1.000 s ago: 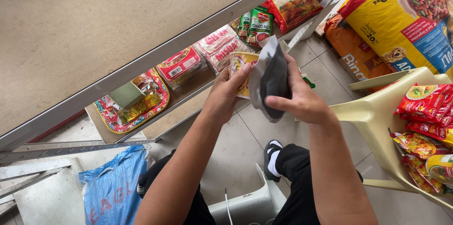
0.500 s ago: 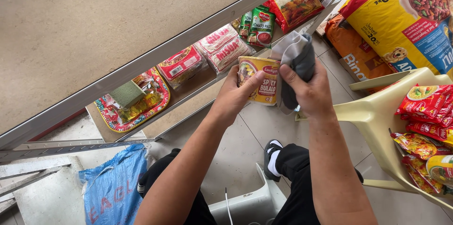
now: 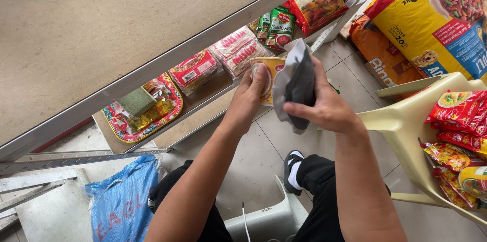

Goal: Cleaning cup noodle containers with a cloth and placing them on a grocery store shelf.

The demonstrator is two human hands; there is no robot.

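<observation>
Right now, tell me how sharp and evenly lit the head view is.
Head view: soft, even daylight with no hard shadows; the left hand on the yellow cup and the right hand with the grey cloth are sharp; wide-angle lens bends the shelf edge; mild glare on the dog-food bag.

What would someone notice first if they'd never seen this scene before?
Dead centre, the left hand holds a yellow cup while the right hand presses a grey cloth against it. At the top right a big yellow sack leans behind a cream plastic chair.
</observation>
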